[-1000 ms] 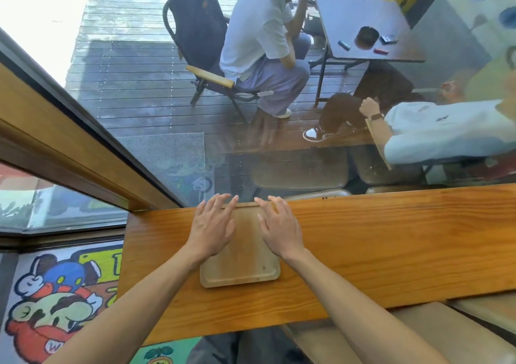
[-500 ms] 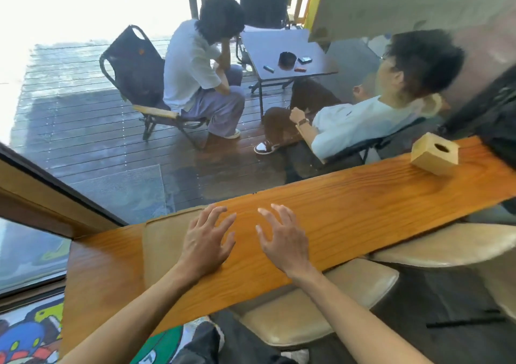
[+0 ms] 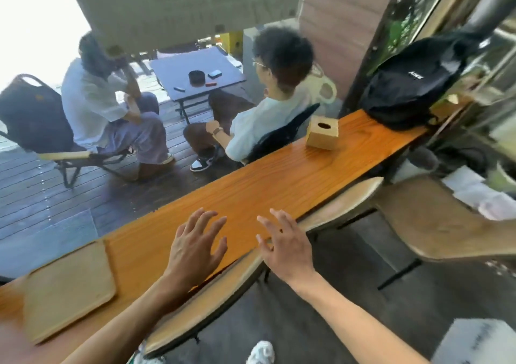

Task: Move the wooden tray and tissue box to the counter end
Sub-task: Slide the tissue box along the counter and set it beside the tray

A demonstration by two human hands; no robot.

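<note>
The pale wooden tray (image 3: 69, 288) lies flat at the left end of the long orange-brown counter (image 3: 279, 179). A small wooden tissue box (image 3: 322, 132) with an oval hole on top stands far down the counter to the right. My left hand (image 3: 195, 247) hovers over the counter's middle, fingers spread, holding nothing, well right of the tray. Off the counter's near edge, my right hand (image 3: 284, 247) hangs above a stool with its fingers apart and empty. Both hands are far from the tissue box.
A black backpack (image 3: 410, 81) sits on the counter's far right end beyond the tissue box. Tan stools (image 3: 343, 204) stand under the near edge. Behind the glass, two people sit on chairs by a small dark table (image 3: 195, 73).
Both hands have left the tray, which now lies far to their left. The view has swung right along the counter, bringing the tissue box and backpack into sight.
</note>
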